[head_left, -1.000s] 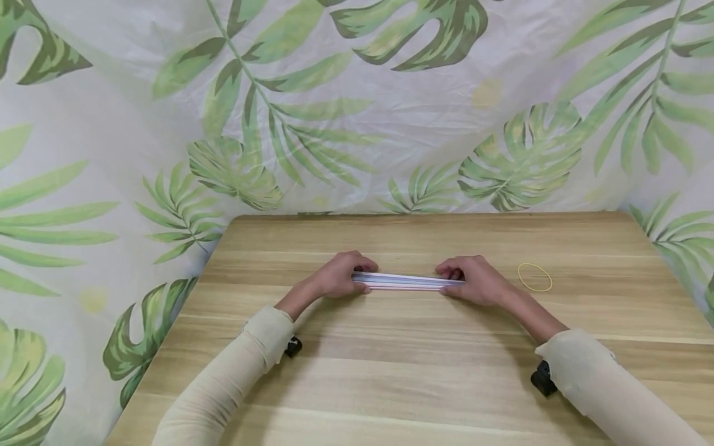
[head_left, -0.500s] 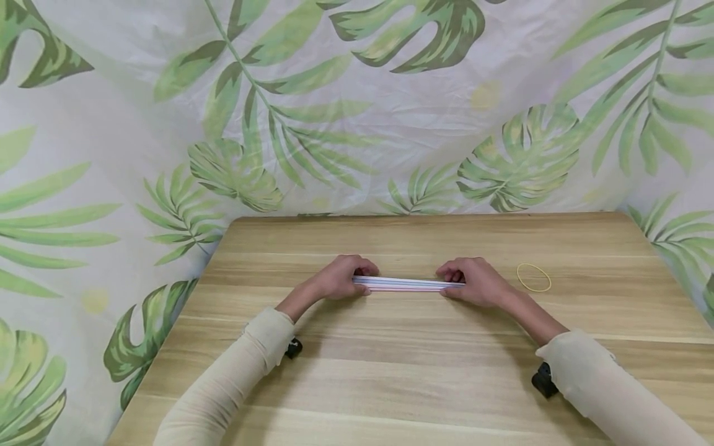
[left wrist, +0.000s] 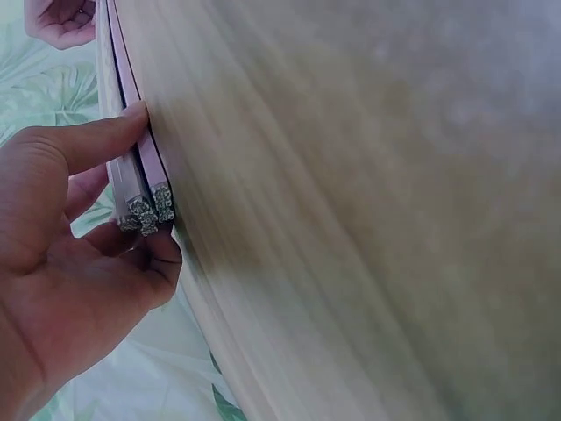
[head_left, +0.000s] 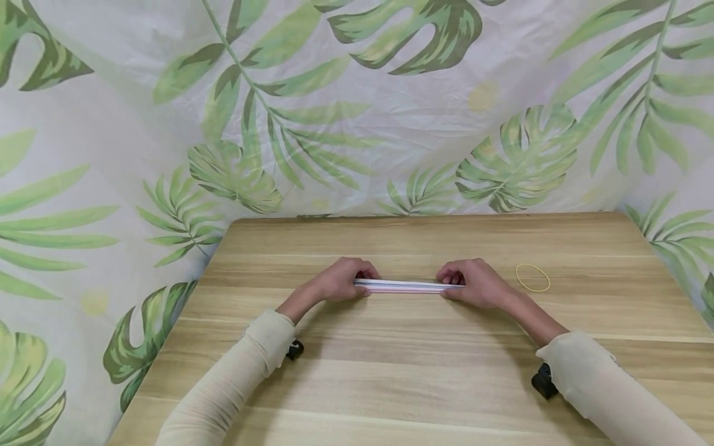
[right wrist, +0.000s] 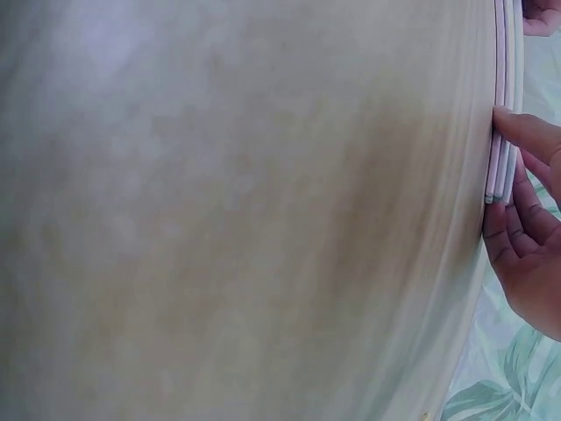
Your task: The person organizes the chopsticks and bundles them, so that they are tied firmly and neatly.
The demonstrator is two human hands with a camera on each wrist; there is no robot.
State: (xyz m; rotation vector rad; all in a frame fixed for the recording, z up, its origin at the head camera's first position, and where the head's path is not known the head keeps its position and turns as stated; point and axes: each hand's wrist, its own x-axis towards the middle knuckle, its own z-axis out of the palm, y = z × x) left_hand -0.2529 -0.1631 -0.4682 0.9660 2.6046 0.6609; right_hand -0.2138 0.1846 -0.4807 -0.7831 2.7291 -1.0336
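Observation:
A bundle of thin white and pink sticks [head_left: 409, 286] lies lengthwise across the middle of the wooden table [head_left: 390, 371]. My left hand [head_left: 359, 280] pinches its left end between thumb and curled fingers. My right hand [head_left: 450, 282] pinches the right end the same way. In the left wrist view the sticks [left wrist: 131, 175] show their cut ends, with my left hand [left wrist: 131, 224] wrapped round them against the tabletop. In the right wrist view my right hand [right wrist: 504, 189] grips the sticks [right wrist: 501, 132] at the table surface.
A yellow rubber band [head_left: 532, 277] lies flat on the table just right of my right hand. A leaf-patterned cloth [head_left: 357, 111] hangs behind and around the table. The table's far edge runs close behind the hands.
Both hands keep their grip on the bundle. The sticks have settled slightly lower and flatter against the table; the rubber band has not moved.

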